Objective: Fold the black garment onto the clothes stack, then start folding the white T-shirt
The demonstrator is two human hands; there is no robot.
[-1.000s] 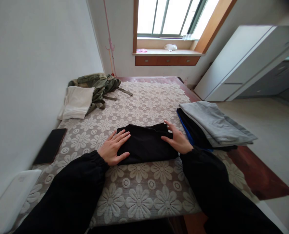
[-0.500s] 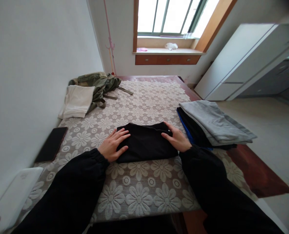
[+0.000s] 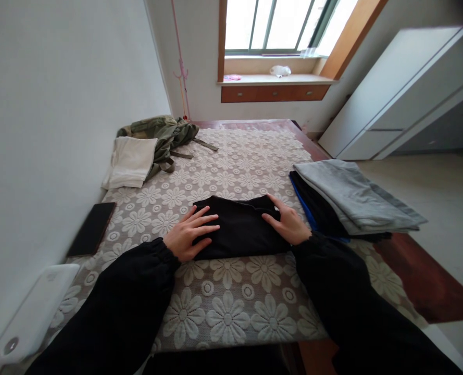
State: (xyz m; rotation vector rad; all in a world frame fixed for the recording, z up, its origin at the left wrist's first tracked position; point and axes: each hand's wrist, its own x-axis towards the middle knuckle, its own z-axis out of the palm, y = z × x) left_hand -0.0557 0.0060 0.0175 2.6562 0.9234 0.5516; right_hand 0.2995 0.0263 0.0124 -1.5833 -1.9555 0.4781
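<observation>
A folded black garment (image 3: 241,229) lies on the lace tablecloth (image 3: 227,312) in front of me. Its far edge shows a loose, layered fold. My left hand (image 3: 188,234) rests on the garment's left end, fingers spread and stretched across the cloth. At the right end is my right hand (image 3: 289,221), with its thumb on top and its index finger reaching to the far corner. A gap shows between that thumb and finger; the other fingers are mostly hidden. To the right lies a stack of folded clothes (image 3: 352,192), grey on top, black and blue below.
White folded cloth (image 3: 132,161) and a green backpack (image 3: 169,133) lie at the far left, against the wall. Nearer are a dark phone (image 3: 92,229) and a white device (image 3: 34,312). The table's reddish edge (image 3: 422,276) shows at right; a white cabinet (image 3: 403,94) stands beyond.
The view has shifted slightly, so everything sits a little farther right. My left hand's fingers are more spread on the black garment. My right hand keeps its place.
</observation>
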